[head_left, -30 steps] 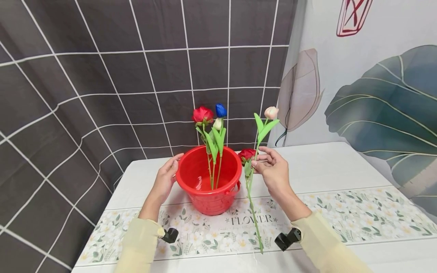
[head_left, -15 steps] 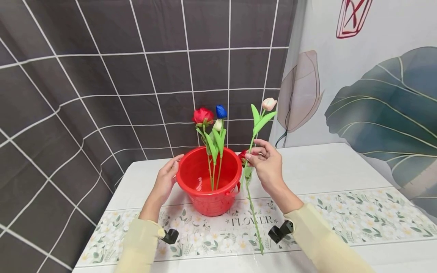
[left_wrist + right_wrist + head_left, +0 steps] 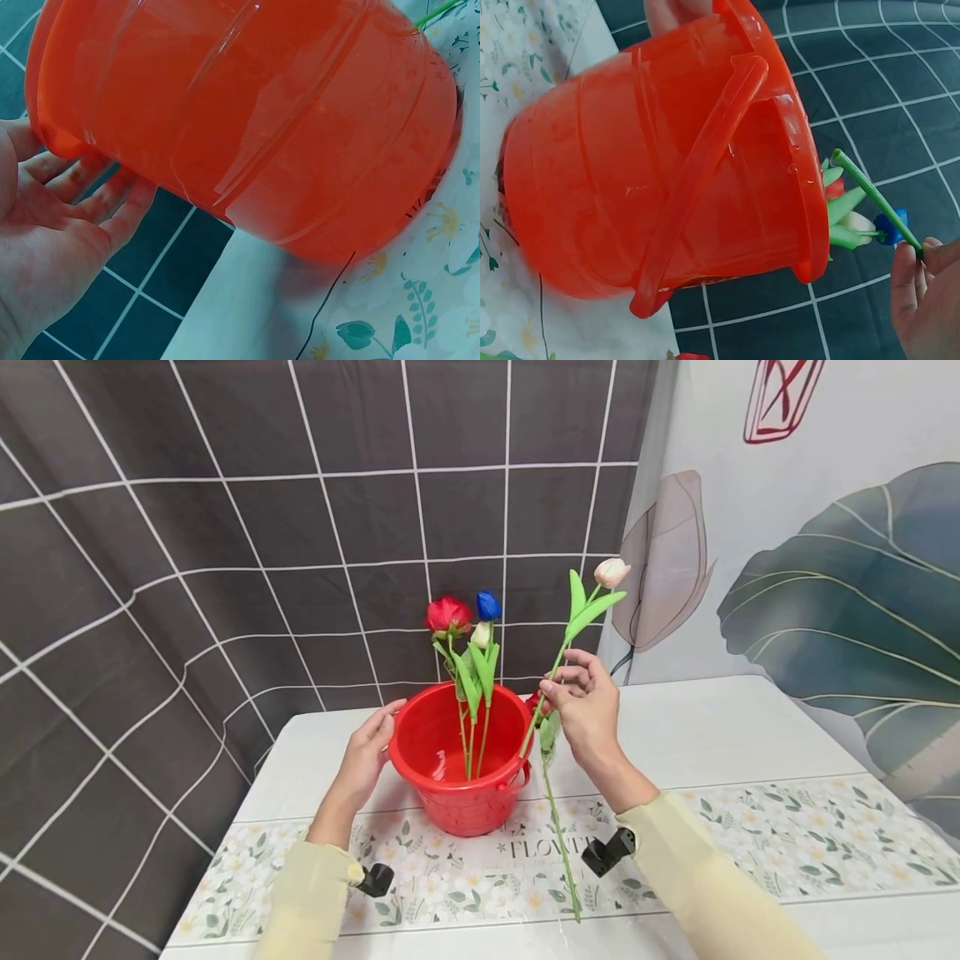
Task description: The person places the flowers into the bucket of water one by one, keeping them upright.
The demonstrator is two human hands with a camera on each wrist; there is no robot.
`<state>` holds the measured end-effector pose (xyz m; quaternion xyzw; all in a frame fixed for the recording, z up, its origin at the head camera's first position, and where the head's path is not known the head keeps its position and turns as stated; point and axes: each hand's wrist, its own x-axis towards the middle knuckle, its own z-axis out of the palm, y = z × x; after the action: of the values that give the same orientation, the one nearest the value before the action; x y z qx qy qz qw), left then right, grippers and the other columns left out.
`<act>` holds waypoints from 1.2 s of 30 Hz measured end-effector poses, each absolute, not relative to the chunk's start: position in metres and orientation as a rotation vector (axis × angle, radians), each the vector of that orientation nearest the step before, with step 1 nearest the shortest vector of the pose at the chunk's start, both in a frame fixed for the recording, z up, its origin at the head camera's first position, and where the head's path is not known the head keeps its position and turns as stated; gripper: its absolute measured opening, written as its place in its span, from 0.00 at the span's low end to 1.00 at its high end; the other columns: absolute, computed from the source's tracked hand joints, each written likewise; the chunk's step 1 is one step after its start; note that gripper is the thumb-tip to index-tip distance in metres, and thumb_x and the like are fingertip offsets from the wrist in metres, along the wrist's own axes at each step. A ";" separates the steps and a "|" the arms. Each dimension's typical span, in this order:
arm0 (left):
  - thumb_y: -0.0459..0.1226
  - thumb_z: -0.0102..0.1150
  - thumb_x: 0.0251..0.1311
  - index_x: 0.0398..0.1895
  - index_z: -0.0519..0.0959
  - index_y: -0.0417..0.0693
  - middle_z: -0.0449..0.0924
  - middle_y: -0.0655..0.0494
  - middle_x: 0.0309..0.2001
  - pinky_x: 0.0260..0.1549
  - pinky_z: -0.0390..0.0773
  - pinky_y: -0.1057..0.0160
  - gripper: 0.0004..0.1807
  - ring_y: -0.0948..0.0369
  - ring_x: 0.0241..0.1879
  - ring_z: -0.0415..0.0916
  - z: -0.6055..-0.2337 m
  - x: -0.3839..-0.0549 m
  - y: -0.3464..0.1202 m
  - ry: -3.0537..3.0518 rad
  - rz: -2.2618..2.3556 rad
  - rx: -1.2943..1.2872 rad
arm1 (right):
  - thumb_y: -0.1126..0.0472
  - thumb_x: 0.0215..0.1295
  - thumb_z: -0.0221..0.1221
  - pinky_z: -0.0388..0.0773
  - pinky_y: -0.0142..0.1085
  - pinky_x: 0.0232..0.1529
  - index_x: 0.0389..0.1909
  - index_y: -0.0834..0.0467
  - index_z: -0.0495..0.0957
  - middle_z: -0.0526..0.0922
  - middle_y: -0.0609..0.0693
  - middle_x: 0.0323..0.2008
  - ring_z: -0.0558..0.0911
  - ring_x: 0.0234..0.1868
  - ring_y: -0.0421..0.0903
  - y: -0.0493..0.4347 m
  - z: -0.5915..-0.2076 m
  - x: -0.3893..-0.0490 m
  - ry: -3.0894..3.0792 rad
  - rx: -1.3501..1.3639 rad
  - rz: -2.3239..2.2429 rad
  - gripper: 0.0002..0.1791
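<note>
As a person's right grip (image 3: 588, 710) rises and edges toward a red bucket (image 3: 468, 806), the pale pink tulip (image 3: 596, 610) climbs with it, its stem pinched between thumb and fingers. A second ago the flower hung along the stem of a loose red rose (image 3: 549, 735) on the tabletop (image 3: 712, 727); now it leans toward 1 o'clock at the bucket's 3 o'clock side, its cut end just above the rim. The stem looks high enough to pass the edge, though whether its tip is already over the bucket's mouth is hard to tell. At 9 o'clock, the left grip (image 3: 363, 752) stays spread, fingers extended against the bucket's wall rather than wrapped round it. Inside, a standing red rose (image 3: 448, 613), a blue tulip (image 3: 488, 606) and a white tulip (image 3: 482, 635) point toward 12 o'clock, apparently undisturbed.
</note>
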<state>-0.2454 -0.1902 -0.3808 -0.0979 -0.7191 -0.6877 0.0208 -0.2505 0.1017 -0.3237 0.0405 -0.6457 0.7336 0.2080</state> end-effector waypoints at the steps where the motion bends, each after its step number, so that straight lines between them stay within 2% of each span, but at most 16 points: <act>1: 0.41 0.38 0.75 0.70 0.62 0.43 0.65 0.44 0.67 0.54 0.75 0.68 0.24 0.50 0.65 0.65 -0.381 -0.245 -0.190 -2.228 -2.134 -0.302 | 0.79 0.56 0.62 0.81 0.29 0.28 0.58 0.64 0.69 0.76 0.54 0.34 0.80 0.24 0.39 0.101 -0.324 -0.251 -1.792 0.114 2.043 0.28; 9: 0.41 0.38 0.75 0.71 0.61 0.42 0.65 0.44 0.67 0.54 0.75 0.66 0.25 0.50 0.64 0.65 -0.382 -0.247 -0.192 -2.223 -2.136 -0.315 | 0.78 0.56 0.62 0.84 0.33 0.31 0.59 0.62 0.69 0.77 0.56 0.36 0.81 0.28 0.38 0.095 -0.324 -0.258 -1.823 0.119 1.995 0.28; 18: 0.41 0.39 0.75 0.70 0.63 0.44 0.66 0.44 0.66 0.53 0.75 0.68 0.24 0.50 0.64 0.66 -0.383 -0.247 -0.191 -2.208 -2.147 -0.308 | 0.79 0.56 0.60 0.83 0.35 0.30 0.57 0.62 0.70 0.78 0.66 0.38 0.81 0.26 0.38 0.088 -0.325 -0.263 -1.844 0.196 1.942 0.27; 30: 0.43 0.40 0.75 0.70 0.63 0.44 0.65 0.45 0.67 0.56 0.74 0.65 0.24 0.50 0.65 0.65 -0.384 -0.248 -0.192 -2.233 -2.130 -0.310 | 0.77 0.56 0.63 0.82 0.28 0.30 0.56 0.62 0.72 0.81 0.61 0.36 0.81 0.29 0.48 0.078 -0.333 -0.261 -2.023 0.281 1.754 0.26; 36: 0.42 0.39 0.75 0.70 0.63 0.44 0.65 0.45 0.67 0.53 0.75 0.68 0.24 0.50 0.65 0.65 -0.384 -0.249 -0.192 -2.232 -2.127 -0.314 | 0.77 0.55 0.63 0.81 0.27 0.30 0.55 0.61 0.72 0.81 0.60 0.35 0.82 0.31 0.51 0.073 -0.337 -0.261 -2.071 0.329 1.658 0.26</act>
<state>-0.2485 -0.1925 -0.3841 -0.1012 -0.7202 -0.6861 0.0213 -0.2606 0.0728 -0.3371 0.1195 -0.7535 0.6033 0.2322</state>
